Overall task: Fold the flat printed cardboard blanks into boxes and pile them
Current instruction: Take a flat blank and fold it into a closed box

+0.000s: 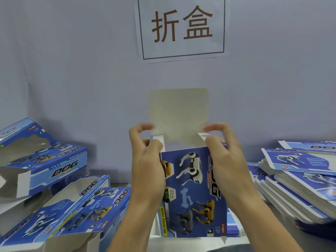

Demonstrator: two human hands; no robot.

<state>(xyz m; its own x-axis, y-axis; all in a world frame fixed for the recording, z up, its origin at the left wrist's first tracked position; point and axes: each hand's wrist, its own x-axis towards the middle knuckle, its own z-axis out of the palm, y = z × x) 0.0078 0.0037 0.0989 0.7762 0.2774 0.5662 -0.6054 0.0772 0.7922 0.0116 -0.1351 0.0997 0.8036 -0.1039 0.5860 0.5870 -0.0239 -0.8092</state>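
Head view: a person holds a half-formed printed box [194, 191] upright above the near middle of the tabletop [283, 217], the left hand [147, 160] gripping its left wall and the right hand [224, 159] gripping its right wall, thumbs on the small side flaps and forefingers at the raised grey lid flap [179, 113]. Folded boxes [60, 195] pile at the left edge, flat blanks [300, 180] at the right. Closing the end cleanly likely means folding both side flaps fully inward first, then bending the lid along its crease and tucking it while the walls stay square.
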